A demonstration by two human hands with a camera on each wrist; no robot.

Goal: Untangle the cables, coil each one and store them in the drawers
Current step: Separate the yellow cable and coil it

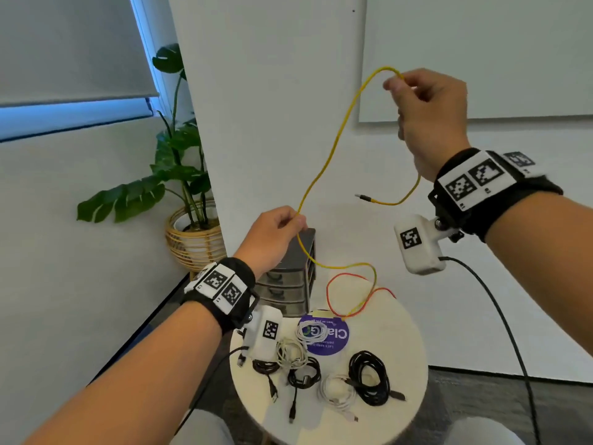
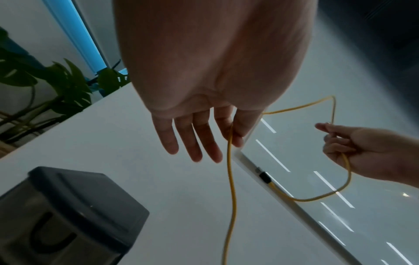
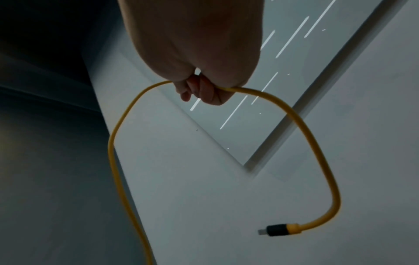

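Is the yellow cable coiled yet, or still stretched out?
Stretched out, not coiled. The yellow cable runs loose between the right hand and left hand, its plug dangling free.

An office or meeting room. A small round white table (image 1: pixel 407 345) stands against a plain white wall (image 1: pixel 272 91). Above and to the right of the table hangs a frameless glass whiteboard (image 1: pixel 481 53). To the table's left, a monstera plant (image 1: pixel 173 168) grows in a woven rattan pot (image 1: pixel 192 239) beneath a window with a grey roller blind (image 1: pixel 64 43). On the table's back edge sits a small grey desktop drawer unit (image 1: pixel 288 284). Dark carpet (image 1: pixel 481 403) covers the floor around the table.
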